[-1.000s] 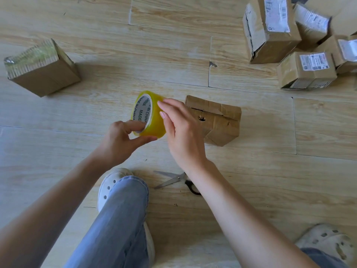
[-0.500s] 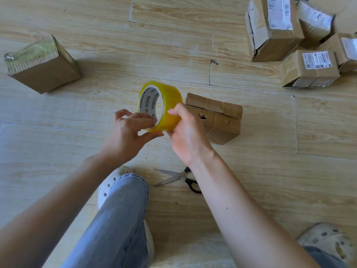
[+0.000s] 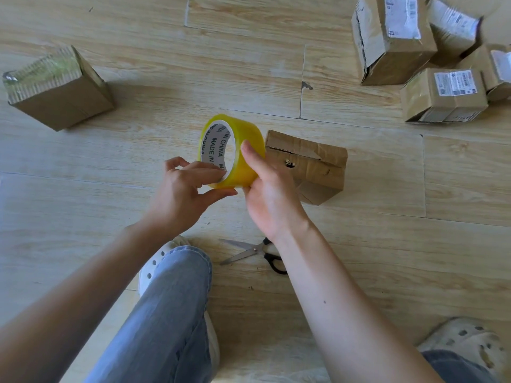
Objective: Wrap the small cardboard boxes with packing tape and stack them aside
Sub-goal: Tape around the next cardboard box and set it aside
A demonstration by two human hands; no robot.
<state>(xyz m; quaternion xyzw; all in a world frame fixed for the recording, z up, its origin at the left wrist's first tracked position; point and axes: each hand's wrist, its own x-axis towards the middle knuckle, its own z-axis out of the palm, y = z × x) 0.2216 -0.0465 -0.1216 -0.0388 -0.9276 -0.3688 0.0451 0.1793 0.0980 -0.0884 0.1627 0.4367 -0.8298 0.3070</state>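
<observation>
Both hands on the yellow tape roll (image 3: 243,150), held up in front

The left hand (image 3: 182,194) pinches the lower rim, thumb underneath; the right hand (image 3: 271,197) wraps the outer band, thumb across it. A crumpled small box (image 3: 312,167) sits on the floor (image 3: 373,244) just right of the roll, scissors (image 3: 249,251) lie near the right wrist, a taped box (image 3: 63,98) well off to the left

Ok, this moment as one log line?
left hand: pinches tape roll | right hand: grips tape roll | small box: on floor, untouched | scissors: on floor, untouched
</observation>
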